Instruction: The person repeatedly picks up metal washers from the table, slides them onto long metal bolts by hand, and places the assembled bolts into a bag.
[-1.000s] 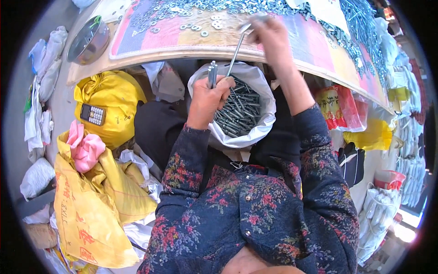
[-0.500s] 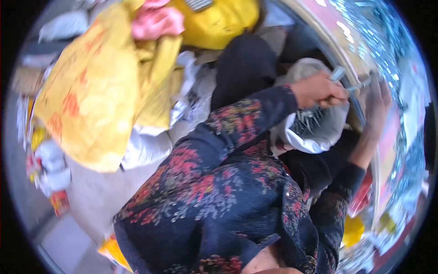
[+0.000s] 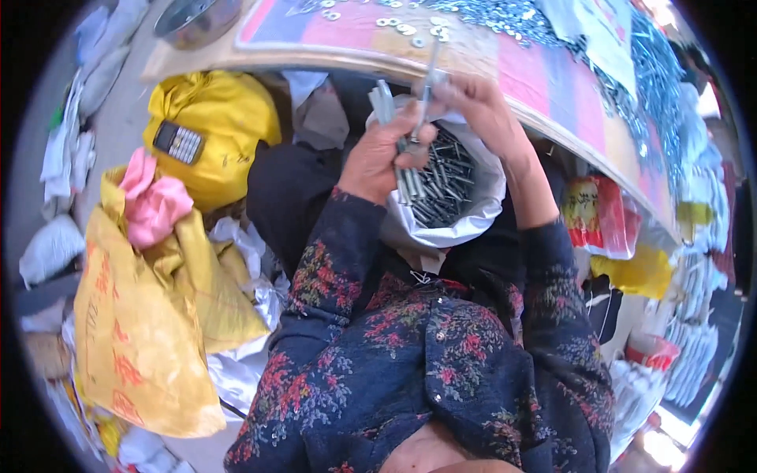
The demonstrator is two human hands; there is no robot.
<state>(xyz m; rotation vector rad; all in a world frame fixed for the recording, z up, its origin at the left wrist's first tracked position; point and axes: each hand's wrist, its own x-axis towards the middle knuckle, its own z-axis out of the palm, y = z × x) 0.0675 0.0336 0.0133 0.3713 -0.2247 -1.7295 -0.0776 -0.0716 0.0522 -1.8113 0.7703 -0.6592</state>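
My left hand [image 3: 385, 154] is closed round a small bundle of metal bolts [image 3: 406, 181], their ends jutting out above and below the fist. Close beside it, my right hand [image 3: 481, 110] has thumb and fingers pinched together at a thin upright metal rod [image 3: 429, 83], which looks like another bolt. Motion blur hides exactly what those right fingertips grip. Beneath both hands stands a white sack [image 3: 473, 230] with its mouth rolled open, holding many loose bolts [image 3: 451, 177].
Ahead lies a low table with a striped cover [image 3: 552, 106], bearing washers [image 3: 418, 41] and a heap of bolts [image 3: 662, 110]. A metal bowl [image 3: 197, 22] sits at its far left. Yellow sacks [image 3: 150, 331] and a phone [image 3: 179, 143] are on my left; a red packet [image 3: 603, 217] is right.
The view has swung round toward the table. My right hand has come from the table's edge to beside my left hand, over the sack. The left hand remains closed.
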